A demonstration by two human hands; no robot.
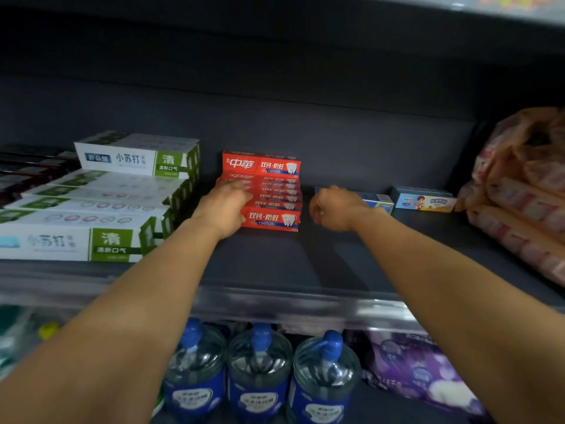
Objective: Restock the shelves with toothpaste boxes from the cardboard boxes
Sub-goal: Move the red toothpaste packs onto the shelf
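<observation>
Several red toothpaste boxes lie in a stepped stack in the middle of the dark shelf. My left hand rests against the stack's left end, its fingers laid across the upper boxes. My right hand is curled over the left part of a small blue toothpaste box, which lies to the right of the red stack. The box's middle is hidden behind that hand. No cardboard box is in view.
White and green toothpaste boxes are stacked at the left, with dark boxes behind them. A children's toothpaste box and bagged pink packs sit at the right. Water bottles and purple packs fill the lower shelf.
</observation>
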